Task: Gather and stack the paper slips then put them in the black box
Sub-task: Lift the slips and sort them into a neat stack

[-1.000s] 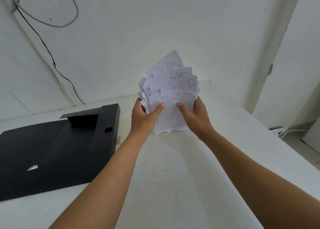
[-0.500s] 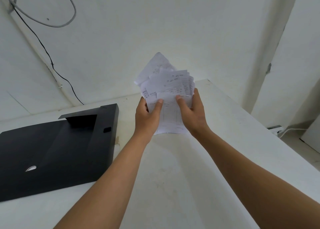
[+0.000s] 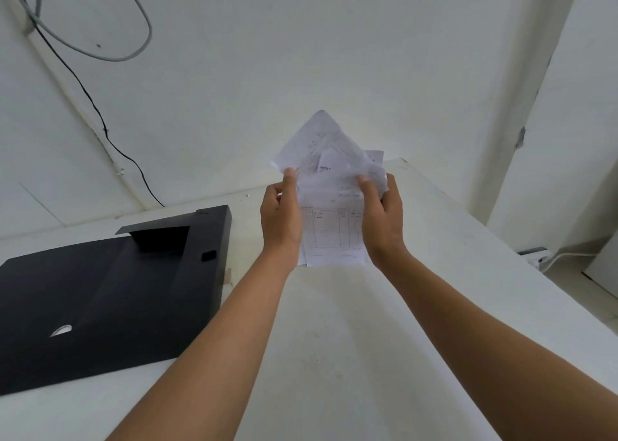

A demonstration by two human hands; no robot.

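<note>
A bundle of white printed paper slips (image 3: 329,206) stands upright above the white table, its lower edge near the tabletop. My left hand (image 3: 281,218) grips its left side and my right hand (image 3: 381,220) grips its right side, thumbs on the front sheet. One slip sticks out crookedly at the top. The black box (image 3: 110,293) lies open and flat to the left, well apart from both hands.
The white table (image 3: 334,340) ends at a right edge, beyond which the floor, a power strip (image 3: 535,255) and a white cable lie. Grey and black cables (image 3: 83,49) hang on the wall behind, upper left.
The fanned slips have been squeezed into a narrower bundle. Both hands slid higher up its sides and closer together.
</note>
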